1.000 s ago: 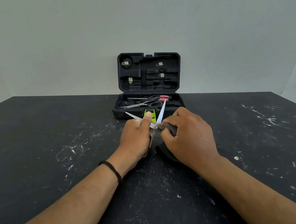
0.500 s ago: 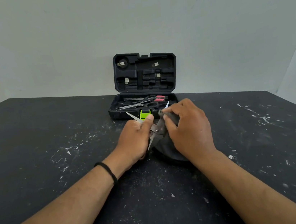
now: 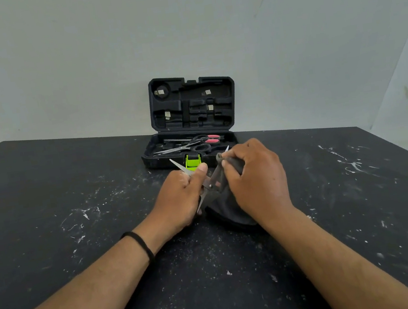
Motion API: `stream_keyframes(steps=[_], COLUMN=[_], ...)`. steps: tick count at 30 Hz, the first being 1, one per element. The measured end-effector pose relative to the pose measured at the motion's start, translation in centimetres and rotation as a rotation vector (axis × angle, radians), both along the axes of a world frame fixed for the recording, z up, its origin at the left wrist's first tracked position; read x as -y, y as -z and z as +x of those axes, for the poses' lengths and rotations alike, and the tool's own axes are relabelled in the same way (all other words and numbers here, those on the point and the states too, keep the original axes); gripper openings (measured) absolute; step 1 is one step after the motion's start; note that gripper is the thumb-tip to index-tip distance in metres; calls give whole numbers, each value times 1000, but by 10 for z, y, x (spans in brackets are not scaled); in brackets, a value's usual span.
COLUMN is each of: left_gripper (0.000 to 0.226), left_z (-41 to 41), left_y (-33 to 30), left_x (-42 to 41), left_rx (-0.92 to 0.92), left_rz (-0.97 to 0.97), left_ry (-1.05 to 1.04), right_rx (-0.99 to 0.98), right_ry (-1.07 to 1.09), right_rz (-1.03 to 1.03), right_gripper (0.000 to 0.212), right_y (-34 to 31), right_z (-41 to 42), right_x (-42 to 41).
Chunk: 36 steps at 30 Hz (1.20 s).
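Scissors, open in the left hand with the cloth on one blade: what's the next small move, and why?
Probably slide the right hand and cloth off the wrapped blade's tip: only that tip shows beyond the cloth. The left hand grips the scissors; the other blade is bare.

**Open tool case on a speckled black table**

A black plastic tool case (image 3: 157, 161) stands open at the table's far edge, its moulded lid (image 3: 192, 101) upright against the pale wall (image 3: 181, 27). Red-handled scissors (image 3: 212, 139) and black-handled scissors (image 3: 203, 147) lie inside. A lime-green latch (image 3: 193, 161) hangs at its front. White flecks dot the table (image 3: 72, 184).
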<state>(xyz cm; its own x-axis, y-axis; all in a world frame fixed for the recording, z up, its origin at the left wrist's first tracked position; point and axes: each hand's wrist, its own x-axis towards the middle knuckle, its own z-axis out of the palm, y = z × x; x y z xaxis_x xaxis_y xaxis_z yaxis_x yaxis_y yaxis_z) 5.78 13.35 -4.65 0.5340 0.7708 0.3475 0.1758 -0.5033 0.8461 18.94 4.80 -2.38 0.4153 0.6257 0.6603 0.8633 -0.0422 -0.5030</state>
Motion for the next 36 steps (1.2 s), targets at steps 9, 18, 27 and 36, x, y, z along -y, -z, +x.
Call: stream_keyframes(steps=[9,18,27,36], left_gripper=[23,35,26,37], left_z=[-6,-2,4,5], left_y=[-7,5,2,6], left_x=[1,-4,1,1], left_rx=[-171,-207,-271,-298], left_rz=[136,394,452,605], left_ry=[-59,-127,-194,-178], right_rx=[-146,-43,-24,-32], right_ry=[-117,-144,-11,70], right_rz=[136,-61,37,14], right_gripper=[11,7,3,6], right_y=[-4,12,1,1], right_z=[8,-10,20,20], right_x=[1,-4,-5,-6])
